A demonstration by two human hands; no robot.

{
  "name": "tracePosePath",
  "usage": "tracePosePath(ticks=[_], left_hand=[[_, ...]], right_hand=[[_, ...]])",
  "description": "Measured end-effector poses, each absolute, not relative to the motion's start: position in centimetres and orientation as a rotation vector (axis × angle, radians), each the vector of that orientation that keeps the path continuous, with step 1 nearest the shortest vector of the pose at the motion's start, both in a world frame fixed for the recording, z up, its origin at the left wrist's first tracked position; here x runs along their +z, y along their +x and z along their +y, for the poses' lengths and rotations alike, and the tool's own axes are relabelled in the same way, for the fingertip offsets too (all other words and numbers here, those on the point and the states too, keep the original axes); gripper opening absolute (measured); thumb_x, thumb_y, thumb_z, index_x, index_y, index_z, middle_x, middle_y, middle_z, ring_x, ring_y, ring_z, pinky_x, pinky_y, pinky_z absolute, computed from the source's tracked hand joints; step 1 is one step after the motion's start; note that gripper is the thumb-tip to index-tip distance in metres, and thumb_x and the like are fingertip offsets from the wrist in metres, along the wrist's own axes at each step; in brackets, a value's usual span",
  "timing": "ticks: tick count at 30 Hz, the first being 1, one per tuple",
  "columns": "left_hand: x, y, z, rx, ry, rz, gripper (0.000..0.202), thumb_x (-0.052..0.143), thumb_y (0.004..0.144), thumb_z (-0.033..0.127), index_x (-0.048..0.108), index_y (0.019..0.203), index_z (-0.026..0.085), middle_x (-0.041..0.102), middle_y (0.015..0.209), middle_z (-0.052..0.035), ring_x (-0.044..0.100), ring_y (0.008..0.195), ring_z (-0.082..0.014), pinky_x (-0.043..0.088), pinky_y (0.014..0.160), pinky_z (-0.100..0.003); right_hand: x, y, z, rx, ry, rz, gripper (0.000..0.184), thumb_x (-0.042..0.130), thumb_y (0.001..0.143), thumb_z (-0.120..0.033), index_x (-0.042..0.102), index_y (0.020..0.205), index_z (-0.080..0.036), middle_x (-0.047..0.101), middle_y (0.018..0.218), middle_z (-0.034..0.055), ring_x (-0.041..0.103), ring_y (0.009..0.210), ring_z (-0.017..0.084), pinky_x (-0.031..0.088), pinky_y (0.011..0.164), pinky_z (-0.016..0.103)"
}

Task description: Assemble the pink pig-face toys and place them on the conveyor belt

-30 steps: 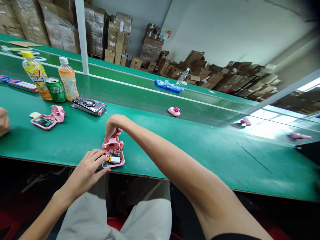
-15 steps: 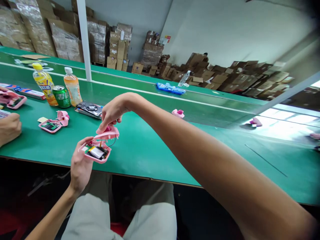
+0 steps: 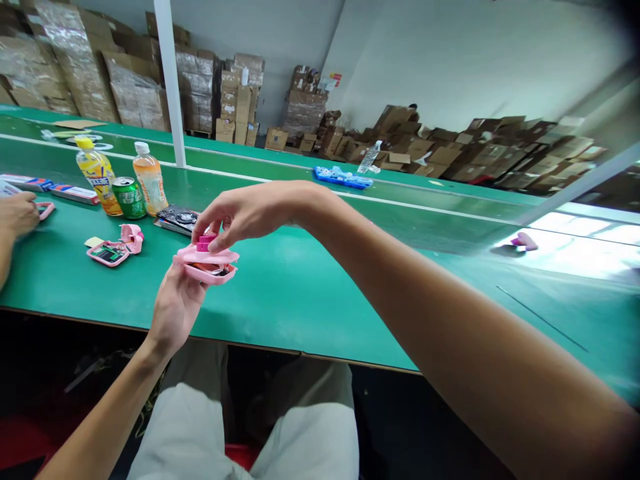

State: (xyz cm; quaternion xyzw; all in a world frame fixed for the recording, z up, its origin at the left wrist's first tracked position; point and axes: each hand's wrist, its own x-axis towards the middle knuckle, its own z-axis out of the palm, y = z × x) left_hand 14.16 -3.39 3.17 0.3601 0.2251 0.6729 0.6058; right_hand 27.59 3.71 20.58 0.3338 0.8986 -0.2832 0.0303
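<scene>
1. A pink plastic case (image 3: 206,265) is held in the air above the green workbench (image 3: 300,313), in front of the person, its two halves closed or nearly closed.
2. The left hand (image 3: 175,310) is cupped under the case, palm up, and the case is carried on its fingers.
3. The right hand (image 3: 255,217) is over the top, fingertips on the upper half beside a magenta knob (image 3: 203,243). Firm pinch or light touch cannot be told.
4. The case is judged light and stiff, but thin at the edges and maybe fragile. Its smooth surface may be slippery, so hold by the outer rim.
5. Dark parts are barely seen in the gap between the halves; detail is hidden.
6. A second pink case (image 3: 106,254), lying open on the bench, holds a dark and green insert.
7. A yellow-drink bottle (image 3: 97,177), orange-drink bottle (image 3: 150,179) and green can (image 3: 129,197) stand farther along. Liquid is seen in both bottles; the can's contents are hidden.
8. A co-worker's hand (image 3: 17,215) is seen at the left edge.
</scene>
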Motion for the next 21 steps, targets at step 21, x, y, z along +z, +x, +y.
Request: tracePosePath(ticks=[21], left_hand=[[2.5, 16.3, -3.0, 1.604, 0.865, 0.524, 0.043, 0.058, 0.098, 0.052, 0.059, 0.125, 0.019, 0.071, 0.122, -0.0111, 0.070, 0.111, -0.0250, 0.057, 0.096, -0.040]], right_hand=[[7.6, 28.9, -6.3, -0.332, 2.449, 3.119, 0.036, 0.062, 0.095, -0.051, 0.074, 0.101, -0.018, 0.071, 0.094, 0.0061, 0.064, 0.087, 0.020, 0.047, 0.077, 0.032]])
